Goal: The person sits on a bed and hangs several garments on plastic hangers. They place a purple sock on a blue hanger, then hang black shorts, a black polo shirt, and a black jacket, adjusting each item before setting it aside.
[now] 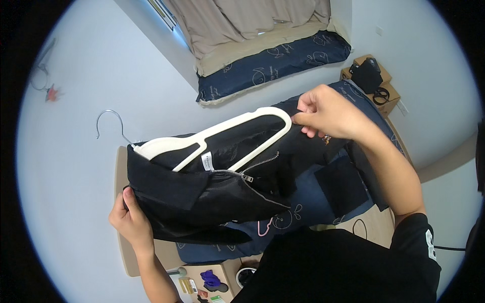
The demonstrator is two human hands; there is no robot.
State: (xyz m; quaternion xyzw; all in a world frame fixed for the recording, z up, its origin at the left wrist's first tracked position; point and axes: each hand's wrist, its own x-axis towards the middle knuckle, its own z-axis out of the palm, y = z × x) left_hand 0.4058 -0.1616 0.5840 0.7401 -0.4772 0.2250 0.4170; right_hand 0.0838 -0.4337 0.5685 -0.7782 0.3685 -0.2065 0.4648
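Note:
A black zip jacket (174, 217) with a silver zipper hangs spread between my hands, its front partly open. Inside it lies a white hanger (247, 117). One arm of the hanger is tucked under the fabric at the left, and the other shows bare across the opening. Its metal hook sticks out past the collar, to the upper left. My left hand (132, 219) is closed on the jacket's left edge, thumb on top. My right hand (326, 113) pinches black jacket fabric just beside the hanger's right end; its fingertips are partly hidden.
Behind the jacket is a bed with navy patterned bedding (298, 184), a black square cloth (342, 187) and a pink hanger (263, 228) on it. A navy cushion (273, 65) lies by the curtained window. Cardboard boxes (388, 101) stand far right; a small table (230, 280) holds small items below.

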